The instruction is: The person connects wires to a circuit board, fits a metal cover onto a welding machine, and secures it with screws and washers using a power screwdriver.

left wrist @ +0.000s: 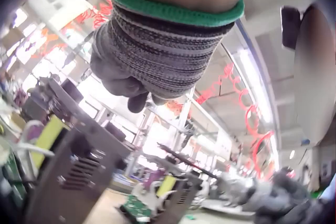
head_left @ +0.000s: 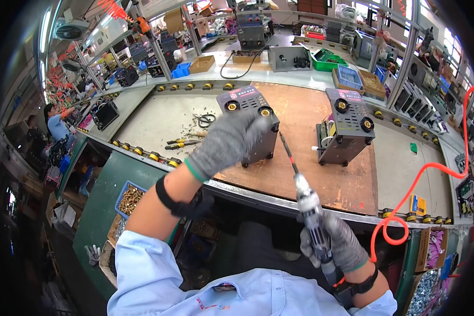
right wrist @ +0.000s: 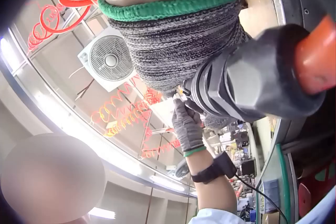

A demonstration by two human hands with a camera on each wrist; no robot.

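Table (head_left: 158, 118): long work surface edged with yellow-capped rollers; a brown board (head_left: 310, 158) is laid across its middle.

Near welder unit (head_left: 258, 129): dark metal case with two brass terminals on top, set upright on the board's left part. It is covered by the gloved left hand (head_left: 224, 142), whose grip is laid over the case's near top edge with fingers curved down; whether the case is actually clasped cannot be told.

Second welder unit (head_left: 347, 126): same type, stood on the board to the right, well apart from both hands.

Pneumatic screwdriver (head_left: 313, 221): held at the near table edge, its grip enclosed by the gloved right hand (head_left: 337, 245), fingers wrapped tight; the long bit is pointed toward the near unit.

Orange coiled hose (head_left: 421, 179): run from the tool's base to the right.

Pliers (head_left: 181, 142): laid on the table left of the near unit.
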